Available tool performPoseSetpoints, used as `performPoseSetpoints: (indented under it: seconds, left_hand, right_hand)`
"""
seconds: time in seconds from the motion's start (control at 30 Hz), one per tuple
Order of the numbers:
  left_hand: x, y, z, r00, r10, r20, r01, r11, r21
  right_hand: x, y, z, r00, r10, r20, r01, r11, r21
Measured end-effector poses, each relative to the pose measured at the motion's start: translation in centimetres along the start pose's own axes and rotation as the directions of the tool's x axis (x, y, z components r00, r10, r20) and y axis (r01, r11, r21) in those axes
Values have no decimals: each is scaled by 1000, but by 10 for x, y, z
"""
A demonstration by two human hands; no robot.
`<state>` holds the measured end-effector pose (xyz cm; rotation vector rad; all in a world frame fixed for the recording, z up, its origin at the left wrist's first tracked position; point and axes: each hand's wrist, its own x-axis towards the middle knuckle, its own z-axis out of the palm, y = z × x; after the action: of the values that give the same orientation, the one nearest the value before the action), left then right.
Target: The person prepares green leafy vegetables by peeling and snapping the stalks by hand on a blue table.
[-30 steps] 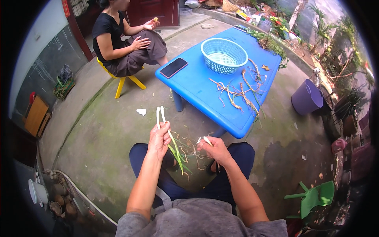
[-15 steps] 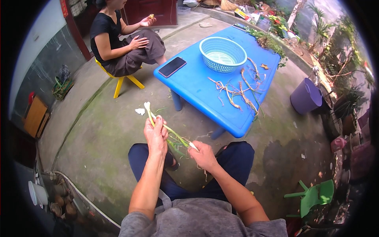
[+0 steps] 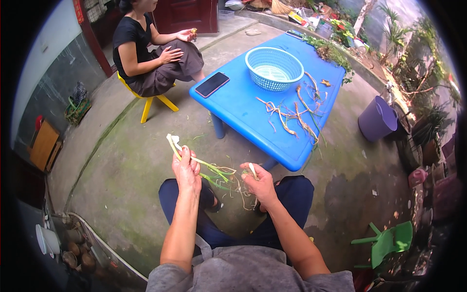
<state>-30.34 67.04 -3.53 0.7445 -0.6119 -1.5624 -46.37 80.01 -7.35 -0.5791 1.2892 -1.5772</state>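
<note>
My left hand (image 3: pixel 186 173) is closed round a few spring onions (image 3: pixel 172 144), their white ends pointing up and away, their green leaves trailing to the right. My right hand (image 3: pixel 261 186), just right of those leaves, is closed with a short white stalk (image 3: pixel 252 169) showing at its fingers; thin dry strands (image 3: pixel 242 189) hang beside it. Both hands are above my knees, in front of the blue table (image 3: pixel 238 113). On the table's right part lie several untrimmed spring onions (image 3: pixel 284 117) with brown, dry skins. A light blue plastic basket (image 3: pixel 258 82) stands behind them.
A black phone (image 3: pixel 212 85) lies at the table's left corner and greens (image 3: pixel 331 52) at its far edge. Beyond, a person (image 3: pixel 141 58) sits on a yellow stool (image 3: pixel 148 107), holding something small. A purple bucket (image 3: pixel 377 119) and a green chair (image 3: pixel 389 243) stand to the right.
My right hand has moved slightly right and up, away from the leaves of the spring onions. My left hand has shifted a little left and nearer me. The seated person's raised hand has dropped slightly.
</note>
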Motion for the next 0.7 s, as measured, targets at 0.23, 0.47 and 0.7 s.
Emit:
performPoseSetpoints:
  seconds: [0.23, 0.47, 0.7]
  left_hand:
    - [-12, -9, 7, 996, -61, 60, 58, 997, 48]
    - [-44, -9, 25, 981, 184, 66, -191, 973, 132]
    - [-28, 3, 24, 944, 153, 293, -264, 883, 388]
  right_hand:
    - [3, -2, 15, 923, -256, 287, 383, 683, -622]
    - [27, 12, -7, 970, 126, -210, -36, 921, 387]
    - [25, -6, -30, 980, 79, 182, -176, 764, 621]
